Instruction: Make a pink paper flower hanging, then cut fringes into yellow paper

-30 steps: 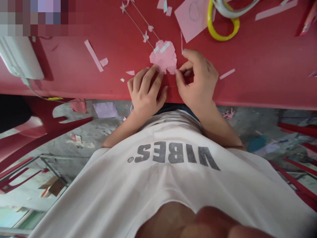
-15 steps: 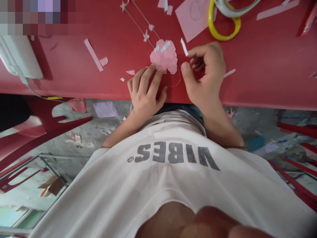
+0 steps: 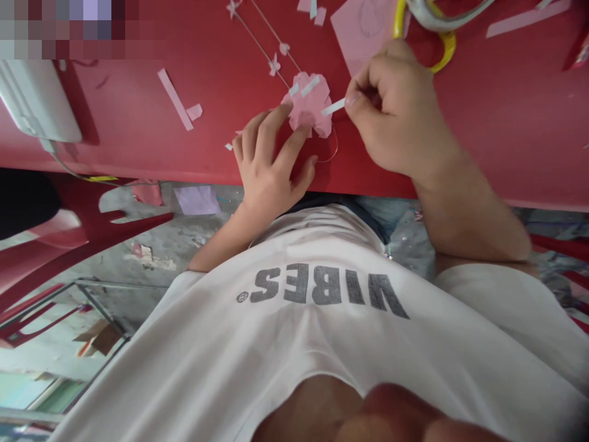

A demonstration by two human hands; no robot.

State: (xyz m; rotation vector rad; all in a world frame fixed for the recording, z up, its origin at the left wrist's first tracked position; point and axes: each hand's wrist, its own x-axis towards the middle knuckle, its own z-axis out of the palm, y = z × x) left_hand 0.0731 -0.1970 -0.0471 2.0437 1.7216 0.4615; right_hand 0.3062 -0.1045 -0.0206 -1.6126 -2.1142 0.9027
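Note:
A pink paper flower lies on the red table, with two pale strips stuck across its upper part. My left hand has its fingers spread, and the fingertips rest on the flower's lower left edge. Between thumb and forefinger, my right hand pinches a white paper strip. The strip's free end reaches over the flower's right edge; whether it touches cannot be made out. Strings with small paper stars run from the flower toward the far side. A thin thread curves out below it.
Behind my right hand lie a pink sheet with a drawn circle and a yellow ring-shaped roll. Pink paper scraps are scattered leftward. A white device with a cable sits at far left. A red chair stands below.
My right hand has turned and risen up and to the right, and the strip now points left over the flower. The left hand stays at the flower with nearly the same pose.

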